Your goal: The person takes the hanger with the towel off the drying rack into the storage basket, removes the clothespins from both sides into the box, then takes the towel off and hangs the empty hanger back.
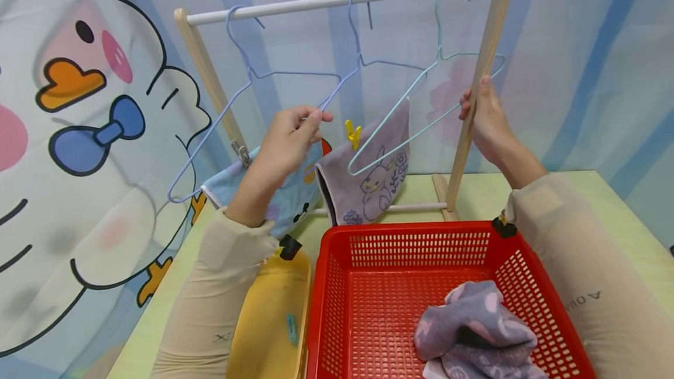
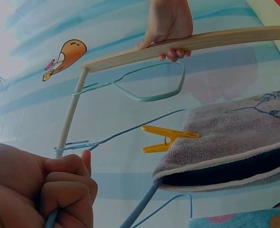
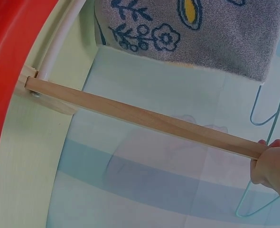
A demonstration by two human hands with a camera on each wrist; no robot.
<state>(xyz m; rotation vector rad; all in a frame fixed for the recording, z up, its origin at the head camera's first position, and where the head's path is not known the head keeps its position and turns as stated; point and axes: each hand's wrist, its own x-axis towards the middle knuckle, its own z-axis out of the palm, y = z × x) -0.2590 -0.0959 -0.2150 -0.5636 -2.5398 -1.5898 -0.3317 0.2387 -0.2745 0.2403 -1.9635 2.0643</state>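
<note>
My left hand (image 1: 289,142) pinches blue hanger wire where the left blue hanger (image 1: 295,73) and the middle blue hanger (image 1: 359,45) come together; its curled fingers also show in the left wrist view. A grey rabbit towel (image 1: 376,180) with a yellow clothespin (image 1: 353,136) on its upper edge hangs from the middle hanger. Partly behind my left arm is a light-blue towel (image 1: 226,186) with a metal clip (image 1: 241,154). On the right, my right hand (image 1: 489,121) grips the wooden post (image 1: 463,145) of the rack, beside a mint-green hanger (image 1: 392,113).
All three hangers hook over a white rail (image 1: 316,3). In front stands a red basket (image 1: 411,228) holding a crumpled grey-purple cloth (image 1: 479,326). To its left, a yellow tray (image 1: 268,309) contains a small teal item (image 1: 292,329). A cartoon duck backdrop (image 1: 116,192) rises behind.
</note>
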